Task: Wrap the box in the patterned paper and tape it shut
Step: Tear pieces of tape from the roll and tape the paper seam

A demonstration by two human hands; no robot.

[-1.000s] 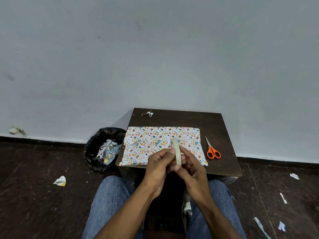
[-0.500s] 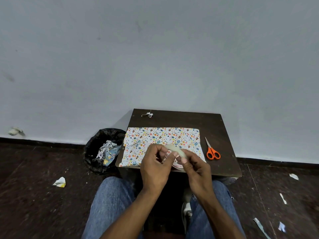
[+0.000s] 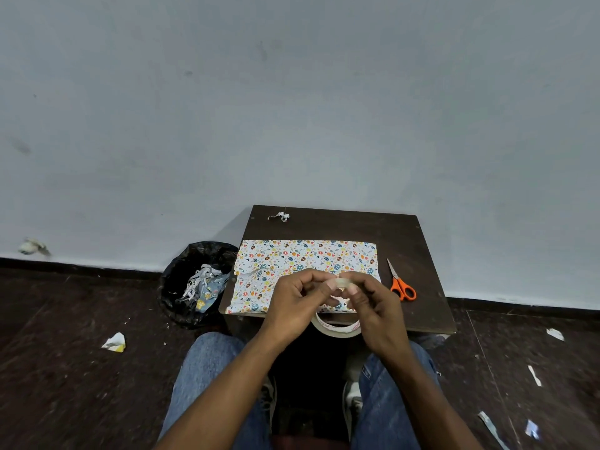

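Observation:
The patterned paper (image 3: 305, 258) lies folded flat over the box on a small dark table (image 3: 406, 228); the box itself is hidden under it. Both hands hover over the table's near edge. My left hand (image 3: 292, 303) and my right hand (image 3: 373, 306) hold a roll of clear tape (image 3: 337, 329) between them, the roll hanging low beneath the fingers. The fingertips of both hands pinch at the tape's upper rim (image 3: 342, 282).
Orange-handled scissors (image 3: 401, 285) lie on the table to the right of the paper. A crumpled scrap (image 3: 281, 216) sits at the table's far left corner. A black bin (image 3: 194, 284) with paper offcuts stands left of the table. Paper scraps litter the floor.
The tape roll has turned from standing on edge between my hands to lying lower and flatter. Both hands have shifted slightly nearer, fingertips now meeting at its top.

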